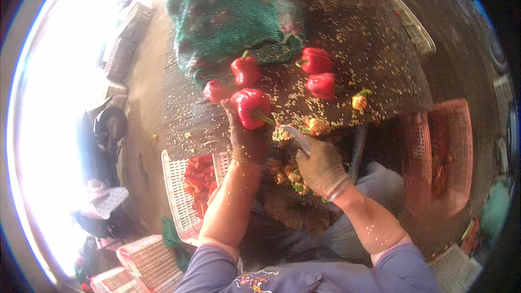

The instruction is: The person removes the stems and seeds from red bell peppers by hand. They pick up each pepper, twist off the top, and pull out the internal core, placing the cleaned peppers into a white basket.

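My gloved left hand [244, 144] is shut on a large red bell pepper [247, 106], its green stem pointing toward my right hand [317, 165]. That gloved hand grips a small curved knife [297, 137], whose blade is at the stem. Behind them on the dark, seed-strewn table [380, 32] lie red peppers [244, 70], [317, 59], several in all, near a green mesh sack [236, 11]. Pale seed cores [359, 101] lie among the seeds at the right and near the table's edge.
Below left, a white basket [173, 195] holds red pepper pieces [201, 173]. Cores lie in a pile under my hands. A pink crate [450, 157] stands right. More crates [141, 258] and a white hat [103, 201] are at left, beside bright glare.
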`<control>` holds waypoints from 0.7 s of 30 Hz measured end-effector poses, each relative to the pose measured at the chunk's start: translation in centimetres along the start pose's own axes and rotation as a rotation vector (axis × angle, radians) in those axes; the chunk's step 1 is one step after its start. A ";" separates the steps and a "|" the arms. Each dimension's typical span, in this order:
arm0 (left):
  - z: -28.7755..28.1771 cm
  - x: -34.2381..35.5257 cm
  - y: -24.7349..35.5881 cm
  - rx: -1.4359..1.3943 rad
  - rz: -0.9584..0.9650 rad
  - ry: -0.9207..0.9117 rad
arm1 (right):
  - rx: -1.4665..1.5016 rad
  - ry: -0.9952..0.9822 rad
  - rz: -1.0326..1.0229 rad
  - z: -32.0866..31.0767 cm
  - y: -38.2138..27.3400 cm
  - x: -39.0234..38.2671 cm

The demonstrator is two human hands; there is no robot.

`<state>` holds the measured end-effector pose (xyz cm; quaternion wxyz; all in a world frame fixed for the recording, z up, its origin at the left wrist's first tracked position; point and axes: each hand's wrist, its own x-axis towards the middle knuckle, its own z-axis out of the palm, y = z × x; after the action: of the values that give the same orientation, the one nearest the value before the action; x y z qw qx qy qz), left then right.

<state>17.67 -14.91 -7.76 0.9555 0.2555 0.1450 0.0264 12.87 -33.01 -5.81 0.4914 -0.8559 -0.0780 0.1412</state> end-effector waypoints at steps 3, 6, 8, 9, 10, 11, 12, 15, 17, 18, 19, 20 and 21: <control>-1.0 -0.1 1.0 0.037 -0.163 -0.166 | 0.191 -0.063 -0.006 -2.6 -0.6 -0.5; -2.7 -0.8 -0.4 -0.118 -0.297 -0.323 | 0.638 -0.088 0.082 -3.7 -0.3 -0.3; -2.2 -1.0 -1.8 -0.250 -0.356 -0.574 | 0.793 -0.134 -0.016 -4.0 0.2 0.2; -1.9 -1.6 -2.1 -0.019 -0.339 -0.611 | 0.747 -0.103 -0.083 -3.8 0.5 0.2; -1.4 -2.1 -2.4 0.216 -0.319 -0.656 | 0.705 -0.071 -0.156 -3.6 0.6 0.2; -1.7 -2.2 -2.2 0.423 -0.331 -0.575 | 0.663 -0.039 -0.228 -3.6 0.6 0.3; -1.9 -2.2 -1.9 0.623 -0.363 -0.503 | 0.651 -0.050 -0.242 -3.9 0.4 0.4; -1.1 -2.0 -2.1 1.083 -0.103 -0.478 | 0.671 -0.041 -0.172 -3.7 0.9 0.2; 1.6 -2.9 -0.4 0.987 -0.420 -0.183 | 0.550 0.013 -0.126 -3.6 1.6 0.2; 1.3 -2.6 0.1 1.047 -0.500 -0.151 | 0.441 0.032 -0.096 -4.0 1.4 0.0; 1.5 -2.8 0.0 1.026 -0.463 -0.159 | 0.333 0.048 -0.064 -4.3 1.2 -0.2; 1.5 -3.2 -0.2 1.003 -0.427 -0.167 | 0.193 0.074 -0.054 -3.8 1.8 -0.4; 1.4 -3.7 -0.1 0.979 -0.383 -0.165 | 0.151 0.084 -0.081 -3.5 1.3 -0.5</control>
<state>14.47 -16.11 -5.70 0.7205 0.6416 0.1087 -0.2395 13.50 -36.72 -5.21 0.5625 -0.8178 -0.0811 0.0905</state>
